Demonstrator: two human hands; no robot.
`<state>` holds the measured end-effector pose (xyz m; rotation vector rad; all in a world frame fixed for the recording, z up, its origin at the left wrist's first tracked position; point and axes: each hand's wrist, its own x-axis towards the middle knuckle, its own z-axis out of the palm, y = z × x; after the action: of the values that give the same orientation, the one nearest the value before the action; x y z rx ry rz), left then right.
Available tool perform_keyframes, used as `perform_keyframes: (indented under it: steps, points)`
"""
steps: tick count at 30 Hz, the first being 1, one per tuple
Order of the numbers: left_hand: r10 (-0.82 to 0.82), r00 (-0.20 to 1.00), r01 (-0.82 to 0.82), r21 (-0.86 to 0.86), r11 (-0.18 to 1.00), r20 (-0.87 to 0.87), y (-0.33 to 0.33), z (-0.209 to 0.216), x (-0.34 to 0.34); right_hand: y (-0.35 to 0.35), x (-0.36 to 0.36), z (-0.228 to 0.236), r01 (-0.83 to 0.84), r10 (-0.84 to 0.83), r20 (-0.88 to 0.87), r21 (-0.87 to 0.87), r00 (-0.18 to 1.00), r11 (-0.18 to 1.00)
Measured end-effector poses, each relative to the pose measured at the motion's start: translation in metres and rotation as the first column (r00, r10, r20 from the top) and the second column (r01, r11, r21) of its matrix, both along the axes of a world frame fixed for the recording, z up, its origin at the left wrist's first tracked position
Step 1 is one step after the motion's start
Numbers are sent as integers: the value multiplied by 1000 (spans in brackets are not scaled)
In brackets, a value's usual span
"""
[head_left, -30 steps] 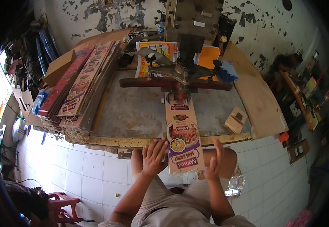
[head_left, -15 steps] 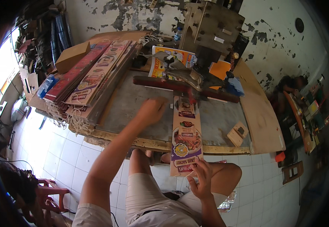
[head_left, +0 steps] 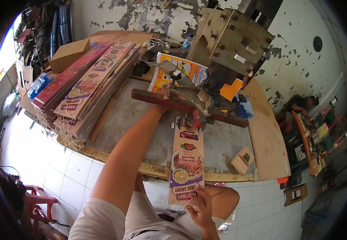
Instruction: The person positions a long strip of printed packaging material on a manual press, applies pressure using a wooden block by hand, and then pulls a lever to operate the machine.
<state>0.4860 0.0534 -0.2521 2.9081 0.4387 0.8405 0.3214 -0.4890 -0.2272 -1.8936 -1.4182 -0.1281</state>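
Note:
A long printed cardboard strip lies lengthwise on the grey metal plate, its far end under the red crossbar of a press and its near end jutting past the table edge above my lap. My right hand grips that near end, thumb beneath and fingers on top. My left hand reaches past the crossbar, close to its left half; the bar partly covers the hand, so its fingers are hard to make out. The heavy metal press rises above the crossbar.
Stacks of printed strips with loose strings lie at the left, beside a cardboard box. A small wooden block sits at the plate's right corner. Colourful printed sheets lie behind the press arm. Another person is at the far right.
My left hand has moved forward from over the plate to behind the crossbar. My right hand still holds the strip's near end. The view has shifted slightly.

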Motion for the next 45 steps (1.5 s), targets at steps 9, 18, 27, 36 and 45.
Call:
perform_keyframes:
  steps: [9,18,27,36,45]
  points:
    - [174,901,-66,-271,960,396,20,-10,33,-2,6,-9,4,-4,-29,14,1000,1000]
    - [-66,899,436,-867,240,434,10,27,15,3,9,11,9,-7,31,-70,999,998]
    - [-66,855,498,-850,-170,514,16,50,11,7,14,16,-3,7,61,-69,998,998]
    - [112,808,587,-773,-240,578,-18,93,-24,12,18,18,27,-25,14,-88,1000,996]
    - [-76,763,614,-683,394,642,16,63,21,31,30,15,44,-45,-9,-51,999,998]
